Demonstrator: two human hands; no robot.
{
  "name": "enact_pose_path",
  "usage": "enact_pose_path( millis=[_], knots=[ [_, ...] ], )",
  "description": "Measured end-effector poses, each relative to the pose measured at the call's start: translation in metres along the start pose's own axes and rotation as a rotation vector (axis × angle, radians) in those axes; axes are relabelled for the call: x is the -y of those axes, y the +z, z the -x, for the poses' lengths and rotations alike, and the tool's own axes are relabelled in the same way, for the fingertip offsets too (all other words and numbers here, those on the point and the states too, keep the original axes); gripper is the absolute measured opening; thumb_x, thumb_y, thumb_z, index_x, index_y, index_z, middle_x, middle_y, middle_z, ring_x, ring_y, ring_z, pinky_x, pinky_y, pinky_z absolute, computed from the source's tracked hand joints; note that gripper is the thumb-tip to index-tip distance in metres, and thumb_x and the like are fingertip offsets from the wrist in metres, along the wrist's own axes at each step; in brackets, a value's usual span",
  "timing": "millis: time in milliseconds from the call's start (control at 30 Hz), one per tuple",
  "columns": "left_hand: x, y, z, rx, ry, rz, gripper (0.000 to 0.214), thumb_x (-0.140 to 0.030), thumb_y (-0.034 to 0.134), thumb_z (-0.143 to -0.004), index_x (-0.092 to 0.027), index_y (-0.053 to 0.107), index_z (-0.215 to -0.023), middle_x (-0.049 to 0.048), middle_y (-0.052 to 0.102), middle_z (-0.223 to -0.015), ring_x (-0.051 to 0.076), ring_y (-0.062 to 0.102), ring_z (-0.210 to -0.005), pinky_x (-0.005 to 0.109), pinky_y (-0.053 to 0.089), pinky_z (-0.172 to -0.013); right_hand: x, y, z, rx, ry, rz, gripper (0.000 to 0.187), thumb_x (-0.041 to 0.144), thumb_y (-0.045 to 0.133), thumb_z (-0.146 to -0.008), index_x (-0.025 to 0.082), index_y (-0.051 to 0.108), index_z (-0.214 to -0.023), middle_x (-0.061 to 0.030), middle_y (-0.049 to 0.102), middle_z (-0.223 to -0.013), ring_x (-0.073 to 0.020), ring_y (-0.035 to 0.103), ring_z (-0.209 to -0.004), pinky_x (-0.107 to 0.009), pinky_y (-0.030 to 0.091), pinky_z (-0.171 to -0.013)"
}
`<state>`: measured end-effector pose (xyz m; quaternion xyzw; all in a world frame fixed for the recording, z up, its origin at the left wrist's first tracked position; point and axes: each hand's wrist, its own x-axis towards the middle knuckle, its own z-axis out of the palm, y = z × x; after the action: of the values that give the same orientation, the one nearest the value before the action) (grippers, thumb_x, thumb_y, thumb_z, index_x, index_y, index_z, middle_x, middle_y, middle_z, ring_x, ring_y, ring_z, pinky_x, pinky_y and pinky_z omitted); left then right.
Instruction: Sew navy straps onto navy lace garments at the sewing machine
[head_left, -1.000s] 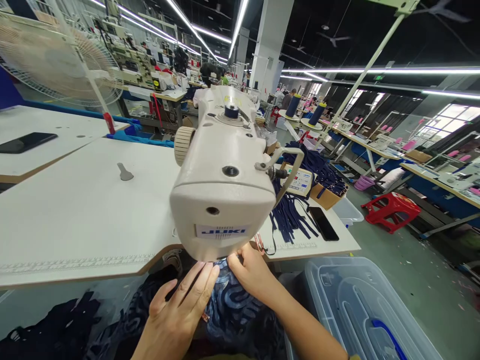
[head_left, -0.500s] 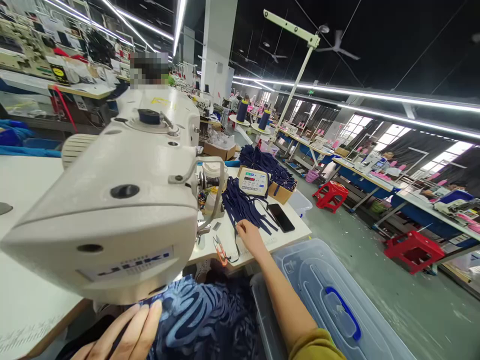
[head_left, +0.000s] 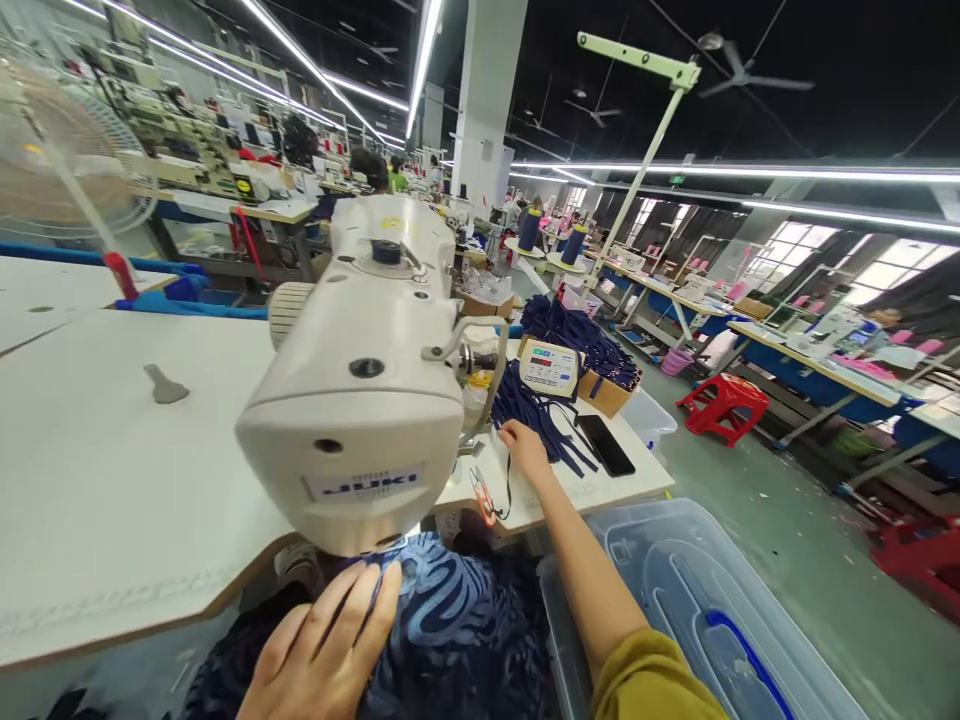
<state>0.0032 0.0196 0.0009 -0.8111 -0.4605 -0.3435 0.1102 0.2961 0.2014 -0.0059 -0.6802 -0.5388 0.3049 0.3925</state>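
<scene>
My left hand (head_left: 330, 640) is on blue patterned fabric (head_left: 457, 610) under the head of a white sewing machine (head_left: 360, 410). Its fingertips press on the fabric close to the machine, and its thumb is hidden. My right hand (head_left: 526, 450) reaches across the table's right part, fingers closed in a pinch at the near end of a bundle of navy straps (head_left: 525, 400). A thin dark strap (head_left: 509, 490) hangs below those fingers. Orange-handled thread snips (head_left: 484, 497) lie just left of it. The needle area is hidden behind the machine head.
A black phone (head_left: 606, 445) and a control panel (head_left: 550, 367) sit beside the straps. More straps fill a cardboard box (head_left: 606, 396). A lidded plastic bin (head_left: 675, 580) stands at my right, red stools (head_left: 724, 408) beyond. A fan (head_left: 67, 150) is at far left.
The view has turned left and drawn back, so the machine appears smaller and further right. My right hand stays at the straps; my left hand shows more fully on the fabric.
</scene>
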Motion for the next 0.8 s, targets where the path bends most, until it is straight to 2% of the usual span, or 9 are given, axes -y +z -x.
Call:
enact_pose_path(
  millis=[167,300,367,400,467,533,600,700,800],
  knots=[
    [0.001,-0.009,-0.009,0.049,0.232,0.022,0.039,-0.003,0.032,-0.084,-0.015,0.061,-0.108,0.0092,0.053,-0.135,0.019,0.043,-0.129,0.032,0.027,-0.112,0.015,-0.009,0.041,0.108,0.042,-0.623,0.030,0.048,0.054,-0.084,0.020,0.045,-0.078,0.0042,0.048,-0.068,-0.0063,0.039,-0.050,-0.016,0.031,-0.043],
    [0.004,-0.018,-0.006,0.041,0.254,0.077,0.044,0.003,0.027,-0.078,-0.016,0.060,-0.100,0.0078,0.050,-0.138,0.018,0.044,-0.130,0.033,0.035,-0.109,0.030,0.001,0.090,0.290,0.138,-0.942,0.033,0.042,0.066,-0.076,0.019,0.044,-0.071,0.0095,0.028,-0.058,-0.0031,0.020,-0.043,-0.011,0.023,-0.038],
    [0.006,-0.025,-0.004,0.050,0.284,0.030,0.037,-0.009,0.030,-0.087,-0.019,0.060,-0.107,0.0063,0.051,-0.138,0.017,0.046,-0.128,0.029,0.040,-0.105,0.038,0.010,0.110,0.393,0.204,-1.025,0.025,0.037,0.066,-0.078,0.017,0.051,-0.076,0.0099,0.026,-0.056,-0.0030,0.015,-0.042,-0.011,0.018,-0.035],
    [0.006,-0.028,-0.004,0.079,0.299,-0.012,0.034,-0.023,0.033,-0.091,-0.019,0.058,-0.113,0.0069,0.051,-0.138,0.018,0.047,-0.127,0.028,0.043,-0.101,0.042,0.015,0.118,0.445,0.242,-1.073,0.023,0.036,0.065,-0.079,0.016,0.055,-0.081,0.0090,0.031,-0.056,-0.0029,0.015,-0.042,-0.011,0.017,-0.034],
    [0.007,-0.031,-0.006,0.146,0.325,-0.088,0.060,-0.058,0.036,-0.088,-0.016,0.052,-0.127,0.0115,0.051,-0.137,0.022,0.050,-0.123,0.029,0.049,-0.093,0.050,0.025,0.128,0.519,0.288,-1.166,0.026,0.040,0.061,-0.083,0.015,0.060,-0.089,0.0045,0.045,-0.063,-0.0026,0.021,-0.041,-0.013,0.020,-0.034],
    [0.007,-0.029,-0.007,0.142,0.291,-0.136,0.085,-0.075,0.037,-0.078,-0.010,0.048,-0.131,0.0150,0.055,-0.132,0.025,0.054,-0.118,0.031,0.052,-0.089,0.057,0.034,0.134,0.532,0.259,-1.179,0.034,0.047,0.057,-0.086,0.014,0.062,-0.086,0.0023,0.049,-0.066,-0.0028,0.027,-0.043,-0.014,0.023,-0.036],
    [0.006,-0.022,-0.007,0.066,0.228,-0.144,0.072,-0.064,0.046,-0.083,-0.010,0.049,-0.129,0.0135,0.061,-0.123,0.022,0.058,-0.110,0.031,0.050,-0.091,0.060,0.042,0.137,0.501,0.172,-1.072,0.042,0.054,0.053,-0.087,0.013,0.063,-0.080,0.0048,0.042,-0.056,-0.0038,0.028,-0.042,-0.014,0.024,-0.037],
    [0.003,-0.013,-0.005,0.053,0.144,-0.086,0.035,-0.027,0.050,-0.091,-0.016,0.053,-0.124,0.0060,0.066,-0.113,0.017,0.059,-0.105,0.031,0.045,-0.096,0.060,0.048,0.137,0.477,0.075,-0.863,0.043,0.057,0.054,-0.085,0.015,0.060,-0.080,0.0068,0.039,-0.051,-0.0049,0.031,-0.042,-0.015,0.028,-0.038],
    [0.003,-0.013,0.000,0.109,0.201,0.008,0.036,-0.012,0.039,-0.092,-0.021,0.056,-0.122,0.0026,0.065,-0.116,0.015,0.056,-0.112,0.027,0.043,-0.100,0.058,0.047,0.136,0.486,0.013,-0.675,0.033,0.050,0.059,-0.083,0.017,0.058,-0.088,0.0048,0.049,-0.061,-0.0065,0.042,-0.047,-0.018,0.037,-0.044]
  ],
)
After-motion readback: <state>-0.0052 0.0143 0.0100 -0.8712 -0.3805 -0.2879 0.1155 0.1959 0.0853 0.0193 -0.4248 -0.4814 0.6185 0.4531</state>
